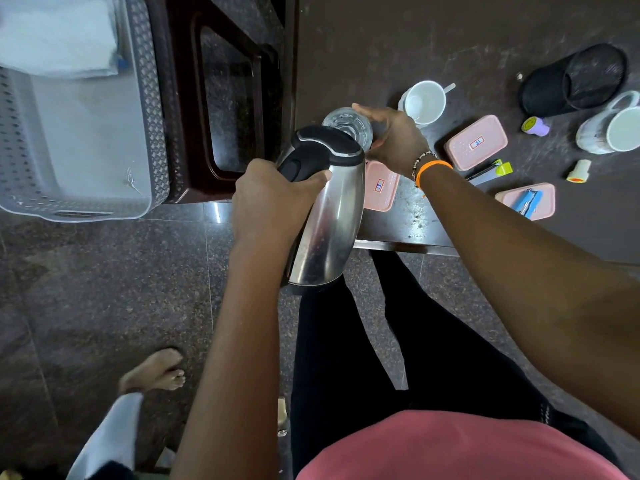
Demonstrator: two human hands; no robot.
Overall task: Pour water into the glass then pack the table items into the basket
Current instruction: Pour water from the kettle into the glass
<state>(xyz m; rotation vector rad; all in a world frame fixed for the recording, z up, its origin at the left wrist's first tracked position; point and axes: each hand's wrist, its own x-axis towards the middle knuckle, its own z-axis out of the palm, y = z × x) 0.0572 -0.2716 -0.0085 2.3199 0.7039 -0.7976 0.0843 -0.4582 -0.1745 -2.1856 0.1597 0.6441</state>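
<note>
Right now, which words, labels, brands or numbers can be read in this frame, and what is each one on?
No text is legible.
Pink box: red-bordered sticker with blue marks, too blurred to read.
Pink box by the kettle: same kind of sticker, unreadable.
Purple stamp: smiley face on top, no words.
Kettle: no brand showing.

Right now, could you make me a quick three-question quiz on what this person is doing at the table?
1. True or false: the left hand holds the kettle by its handle.
2. What does the right hand steady? A) mug B) glass C) pink box
3. Which side of the table is the basket on?

Key: 1. true. 2. B, the glass. 3. The left, off the table.
</note>
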